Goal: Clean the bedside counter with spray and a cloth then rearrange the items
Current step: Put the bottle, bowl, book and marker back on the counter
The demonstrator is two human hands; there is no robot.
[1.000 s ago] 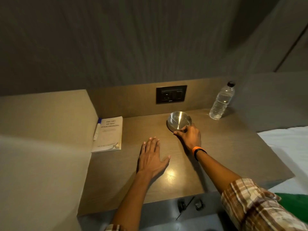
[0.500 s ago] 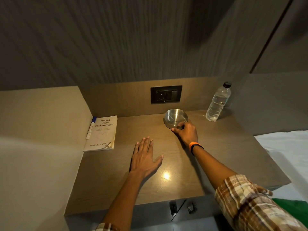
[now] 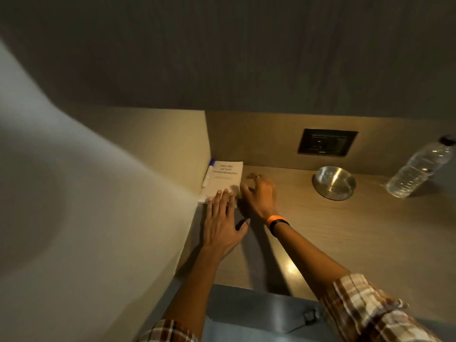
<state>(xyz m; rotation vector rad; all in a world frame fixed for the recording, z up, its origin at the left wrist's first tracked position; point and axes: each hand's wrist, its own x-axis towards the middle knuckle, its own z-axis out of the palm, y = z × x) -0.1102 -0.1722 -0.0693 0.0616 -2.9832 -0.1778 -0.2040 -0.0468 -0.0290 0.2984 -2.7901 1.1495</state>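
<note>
A white paperback book lies at the back left of the wooden counter, against the side panel. A white marker with a blue cap lies between the book and the panel. My left hand rests flat, fingers apart, its fingertips on the book's near edge. My right hand, blurred, fingers spread, is at the book's right edge; it holds nothing. A steel bowl sits alone at the back middle. A clear water bottle with a dark cap stands at the back right.
A dark socket plate is set in the back panel above the bowl. A tall beige side panel bounds the counter on the left. A small dark cable piece lies below the counter's front edge.
My right hand has let go of the steel bowl and swung left to the book. My left hand has slid forward and left onto the book. The view has turned left.
</note>
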